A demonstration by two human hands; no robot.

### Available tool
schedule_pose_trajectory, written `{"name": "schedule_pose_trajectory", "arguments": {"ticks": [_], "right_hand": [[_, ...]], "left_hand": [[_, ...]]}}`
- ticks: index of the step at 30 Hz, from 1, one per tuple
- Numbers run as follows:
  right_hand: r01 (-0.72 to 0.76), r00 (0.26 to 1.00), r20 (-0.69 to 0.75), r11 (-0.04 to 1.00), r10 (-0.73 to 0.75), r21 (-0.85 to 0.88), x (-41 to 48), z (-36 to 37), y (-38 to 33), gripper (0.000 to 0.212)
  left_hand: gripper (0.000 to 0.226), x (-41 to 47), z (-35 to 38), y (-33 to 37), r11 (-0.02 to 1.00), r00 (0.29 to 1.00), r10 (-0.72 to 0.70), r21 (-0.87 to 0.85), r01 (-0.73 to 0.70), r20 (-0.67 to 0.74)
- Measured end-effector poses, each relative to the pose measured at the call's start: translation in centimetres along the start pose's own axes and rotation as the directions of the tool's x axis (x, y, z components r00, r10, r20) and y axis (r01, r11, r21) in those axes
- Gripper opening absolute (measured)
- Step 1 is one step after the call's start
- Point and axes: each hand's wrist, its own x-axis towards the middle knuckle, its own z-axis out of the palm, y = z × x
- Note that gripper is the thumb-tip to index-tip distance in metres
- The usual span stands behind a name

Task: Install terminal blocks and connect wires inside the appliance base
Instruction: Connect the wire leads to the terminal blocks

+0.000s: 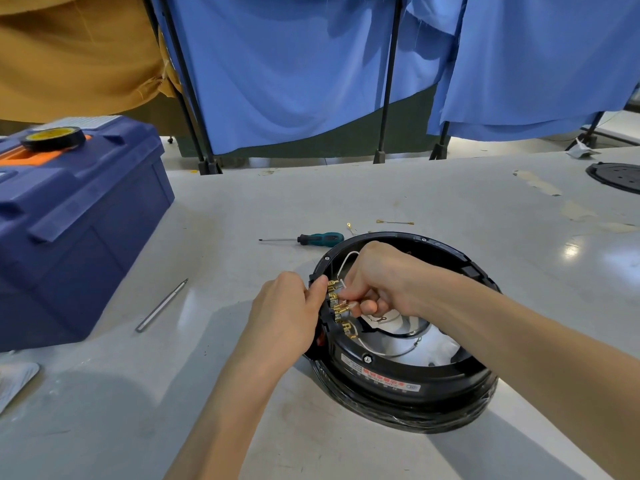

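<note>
Right hand: the right hand [381,282] is over the left side of the base with its fingers curled tight, pinching the end of a white wire [343,264] against the brass tabs.
Left hand: the left hand [287,313] is curled round the outside of the base wall and grips it, thumb tip on top just beside the tabs.
Terminal block: the terminal block [334,301] sits on the inner left wall of the base, between the two hands, its brass tabs pointing inward.
Appliance base: the appliance base [415,370] is a black ring lying flat on the table [381,188], near and right of centre, with a label on its near rim.
Beyond the base: a screwdriver [311,239] with a green-and-black handle lies just past the far rim; loose leads [394,222] with ring ends lie slightly farther.
Left of the hands: a metal rod [161,306] lies on the table.
Far left: a blue toolbox [79,220] has a tape roll [53,137] on its lid.
Far right: a black disc [616,176] lies at the table edge.
Behind: blue curtains [294,64] hang on black stands.
</note>
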Motion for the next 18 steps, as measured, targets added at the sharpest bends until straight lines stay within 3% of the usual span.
{"name": "schedule_pose_trajectory", "arguments": {"ticks": [11, 18], "right_hand": [[0.055, 0.994, -0.098, 0.996, -0.048, 0.069, 0.5, 0.8, 0.6, 0.023], [0.148, 0.986, 0.064, 0.986, -0.153, 0.078, -1.3, -0.5, 1.5, 0.023]], "left_hand": [[0.053, -0.3, 0.3, 0.8, 0.999, 0.999, 0.019, 0.043, -0.018, -0.039], [0.058, -0.1, -0.4, 0.0, 0.999, 1.000, 0.016, 0.036, -0.016, -0.010]]}}
